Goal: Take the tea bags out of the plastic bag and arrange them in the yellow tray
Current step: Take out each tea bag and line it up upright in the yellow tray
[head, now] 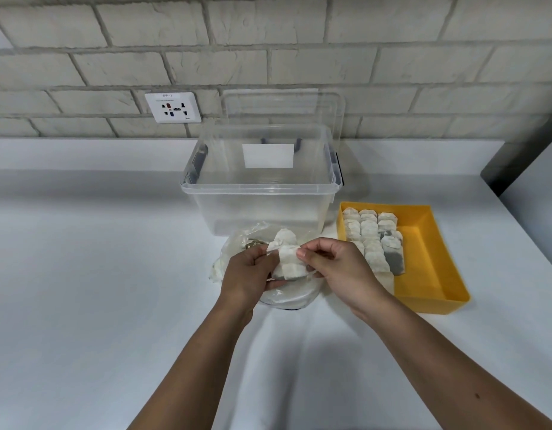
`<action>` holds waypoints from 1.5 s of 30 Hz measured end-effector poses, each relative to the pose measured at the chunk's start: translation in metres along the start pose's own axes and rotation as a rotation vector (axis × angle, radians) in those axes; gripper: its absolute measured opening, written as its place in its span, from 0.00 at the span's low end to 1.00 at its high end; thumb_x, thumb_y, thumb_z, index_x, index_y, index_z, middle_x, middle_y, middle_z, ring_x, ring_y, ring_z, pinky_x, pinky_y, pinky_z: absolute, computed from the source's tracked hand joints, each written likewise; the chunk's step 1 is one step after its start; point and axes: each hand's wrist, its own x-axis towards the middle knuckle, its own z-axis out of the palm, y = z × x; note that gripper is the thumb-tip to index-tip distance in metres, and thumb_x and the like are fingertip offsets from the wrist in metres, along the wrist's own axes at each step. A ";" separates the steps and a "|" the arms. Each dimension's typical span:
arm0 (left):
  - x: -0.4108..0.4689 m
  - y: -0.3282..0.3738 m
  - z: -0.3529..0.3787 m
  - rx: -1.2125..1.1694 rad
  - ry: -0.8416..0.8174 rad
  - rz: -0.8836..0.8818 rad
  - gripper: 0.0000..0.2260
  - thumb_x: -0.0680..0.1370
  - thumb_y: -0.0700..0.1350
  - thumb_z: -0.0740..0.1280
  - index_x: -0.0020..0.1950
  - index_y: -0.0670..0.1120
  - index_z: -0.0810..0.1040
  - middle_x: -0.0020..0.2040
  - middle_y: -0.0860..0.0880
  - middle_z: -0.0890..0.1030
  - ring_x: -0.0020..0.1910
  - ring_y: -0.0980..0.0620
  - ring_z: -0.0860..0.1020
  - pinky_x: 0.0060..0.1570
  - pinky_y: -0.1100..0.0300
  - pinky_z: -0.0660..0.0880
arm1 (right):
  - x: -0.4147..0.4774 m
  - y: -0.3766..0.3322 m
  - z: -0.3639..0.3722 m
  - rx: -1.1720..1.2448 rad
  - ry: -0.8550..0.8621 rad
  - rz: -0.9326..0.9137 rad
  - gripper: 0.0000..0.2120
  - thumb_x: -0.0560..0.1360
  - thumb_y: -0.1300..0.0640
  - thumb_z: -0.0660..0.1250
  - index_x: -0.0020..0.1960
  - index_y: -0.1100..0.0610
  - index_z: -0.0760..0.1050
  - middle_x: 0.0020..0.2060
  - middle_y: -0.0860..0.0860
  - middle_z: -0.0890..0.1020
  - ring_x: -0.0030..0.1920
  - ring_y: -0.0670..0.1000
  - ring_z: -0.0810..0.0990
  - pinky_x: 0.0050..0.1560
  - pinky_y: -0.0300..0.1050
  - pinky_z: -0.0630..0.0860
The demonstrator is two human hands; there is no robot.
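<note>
A crumpled clear plastic bag (237, 243) lies on the white counter in front of the clear box. Above it my left hand (246, 274) and my right hand (340, 268) both pinch a small bunch of white tea bags (288, 259), held between them. To the right stands the yellow tray (430, 259). Its left half holds several tea bags (371, 234) laid in overlapping rows; its right half shows bare yellow floor. My right wrist covers the tray's near left corner.
A clear plastic storage box (262, 181) with a white label stands open behind the bag, its lid (284, 110) leaning on the brick wall. A wall socket (173, 107) sits to the left. The counter's right end (498, 169) meets a dark edge.
</note>
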 end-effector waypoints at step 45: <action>0.022 0.027 -0.057 0.127 0.238 0.230 0.04 0.78 0.39 0.69 0.47 0.45 0.83 0.38 0.43 0.80 0.41 0.47 0.81 0.44 0.56 0.82 | 0.019 -0.019 0.002 -0.696 -0.206 -0.372 0.05 0.68 0.55 0.72 0.39 0.51 0.76 0.35 0.44 0.79 0.34 0.43 0.76 0.38 0.44 0.75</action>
